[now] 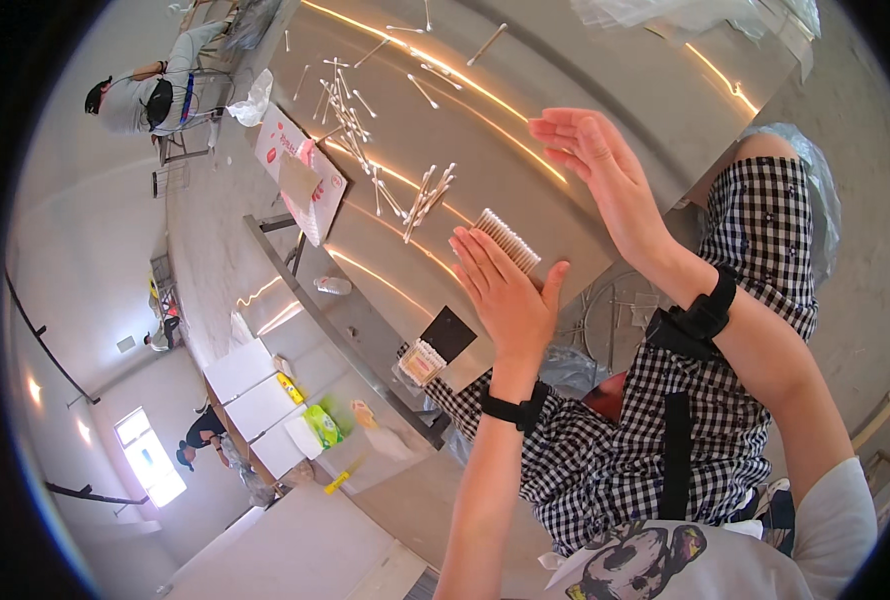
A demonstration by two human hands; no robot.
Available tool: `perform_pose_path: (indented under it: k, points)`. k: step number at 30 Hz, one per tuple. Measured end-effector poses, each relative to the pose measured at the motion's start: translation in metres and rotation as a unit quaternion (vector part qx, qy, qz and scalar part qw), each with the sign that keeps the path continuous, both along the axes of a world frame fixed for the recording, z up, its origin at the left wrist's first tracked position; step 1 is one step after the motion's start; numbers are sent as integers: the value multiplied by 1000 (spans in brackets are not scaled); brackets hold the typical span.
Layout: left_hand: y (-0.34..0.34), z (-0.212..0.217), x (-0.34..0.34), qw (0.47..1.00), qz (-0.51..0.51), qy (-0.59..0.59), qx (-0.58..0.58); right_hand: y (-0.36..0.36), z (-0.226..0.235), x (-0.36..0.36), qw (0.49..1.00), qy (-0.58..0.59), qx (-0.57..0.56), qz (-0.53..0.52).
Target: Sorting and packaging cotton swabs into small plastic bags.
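A neat row of cotton swabs (506, 240) lies side by side on the shiny metal table (390, 265). My left hand (510, 300) is flat beside the row, fingers stretched out and thumb apart; its fingertips overlap the row's left end. Above the table to the right of the row, my right hand (610, 180) is raised with straight fingers, holding nothing. A small bundle of swabs (428, 203) lies just beyond the row. Farther off is a loose scatter of swabs (340, 110). A packed block of swabs (422, 362) sits by a black square (449, 334) at the table's near left edge.
A white and pink printed cardboard piece (305, 180) lies at the table's left edge, with crumpled plastic (252, 98) beyond. Clear plastic bags (695, 12) lie at the far right. Left, another table carries a green packet (322, 426). Several people work in the background.
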State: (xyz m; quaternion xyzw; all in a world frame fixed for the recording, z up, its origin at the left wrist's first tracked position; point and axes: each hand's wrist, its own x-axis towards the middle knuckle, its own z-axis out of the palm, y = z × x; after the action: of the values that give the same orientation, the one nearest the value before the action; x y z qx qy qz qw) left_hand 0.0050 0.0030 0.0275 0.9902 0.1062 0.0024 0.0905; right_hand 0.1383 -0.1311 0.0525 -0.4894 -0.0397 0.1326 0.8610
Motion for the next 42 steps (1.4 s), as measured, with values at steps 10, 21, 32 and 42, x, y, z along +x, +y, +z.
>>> perform_pose_path:
  k: [10, 21, 32, 42]
  points:
    - [8, 4, 12, 1000, 5, 7, 16, 9, -6, -8, 1000, -2, -5, 30]
    - [3, 4, 9, 1000, 16, -3, -4, 11, -6, -10, 997, -1, -44, 56]
    - [60, 27, 33, 982, 92, -146, -71, 11, -10, -7, 998, 14, -26, 53]
    - [141, 29, 103, 980, 110, -118, -118, 6, -11, -3, 998, 27, -25, 43]
